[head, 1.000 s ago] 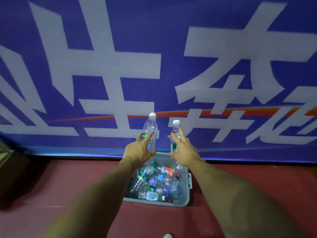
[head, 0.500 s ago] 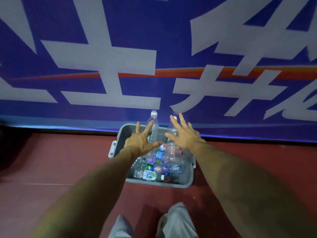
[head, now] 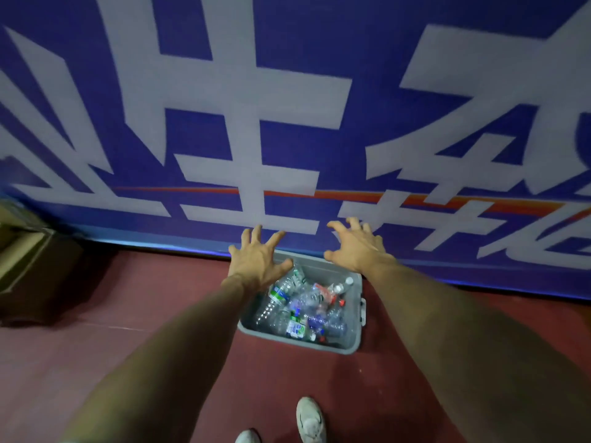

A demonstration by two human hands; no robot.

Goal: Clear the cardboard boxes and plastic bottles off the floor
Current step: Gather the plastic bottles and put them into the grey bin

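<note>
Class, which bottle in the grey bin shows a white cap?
The bottle near the bin's far right corner, just below the right hand; the nearby caps are red.

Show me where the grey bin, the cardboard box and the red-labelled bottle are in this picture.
grey bin (head: 297,340): head view, on its near wall.
cardboard box (head: 28,263): head view, on its shaded side at the left edge.
red-labelled bottle (head: 322,290): head view, on its red label.

One wide-angle view looks from the person's head, forward and down; a grey plastic bin (head: 297,339) lies close below centre, white shoes (head: 310,418) at the bottom edge. A blue banner with white characters (head: 287,91) fills the upper half, near ahead.
</note>
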